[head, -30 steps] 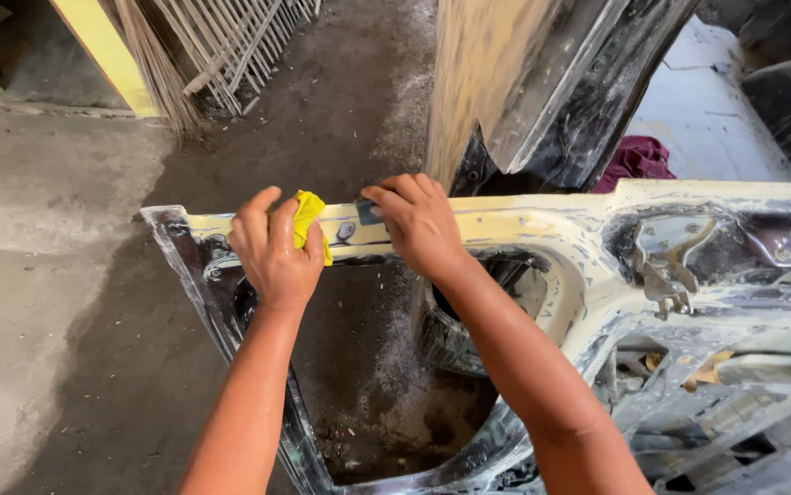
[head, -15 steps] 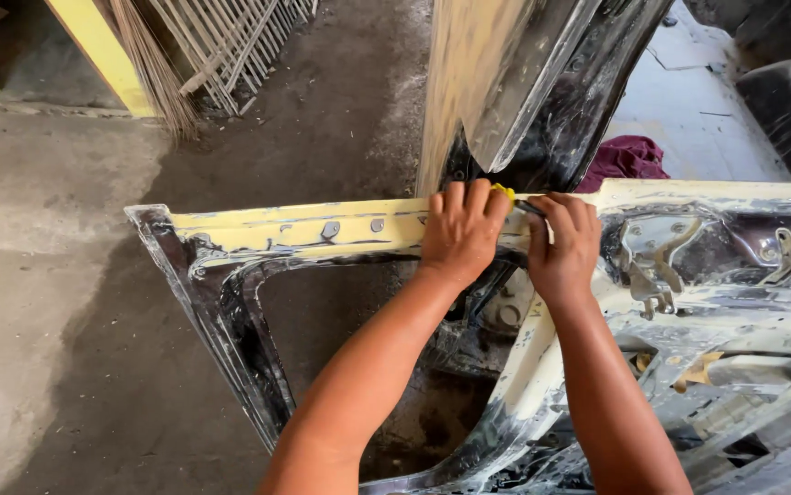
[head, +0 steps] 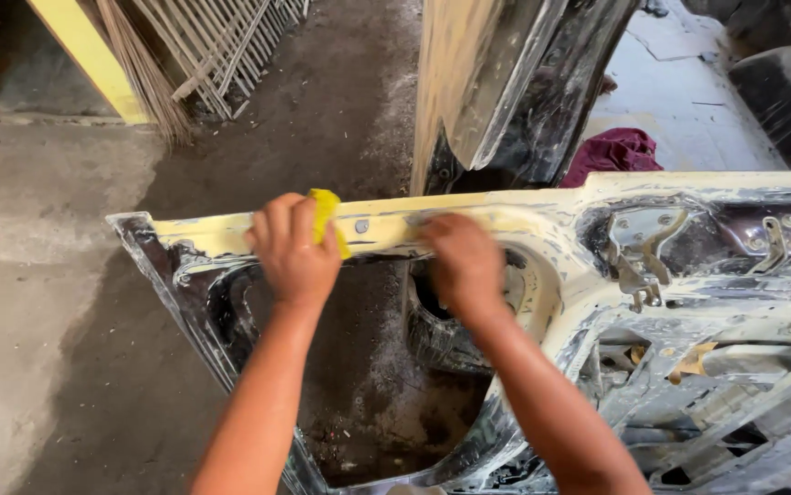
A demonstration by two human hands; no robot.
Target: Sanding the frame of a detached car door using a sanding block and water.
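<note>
A car body panel (head: 542,211) lies before me, shiny black metal with a pale yellow coated top rail. My left hand (head: 293,249) presses a small yellow pad (head: 326,216) against that rail, left of centre. My right hand (head: 462,258) rests flat on the same rail just to the right, fingers closed and blurred; whether it holds anything is hidden. Both forearms reach up from the bottom of the view over the panel's large opening.
A metal latch bracket (head: 638,247) sits on the panel at right. Another glossy panel (head: 505,82) stands upright behind. A dark red rag (head: 617,152) lies beyond it. A broom (head: 143,82) and metal grille (head: 221,41) lean at back left on the dirty concrete floor.
Both hands have slid back to the left along the yellow rail after being further right half a second ago. The yellow pad moved with my left hand.
</note>
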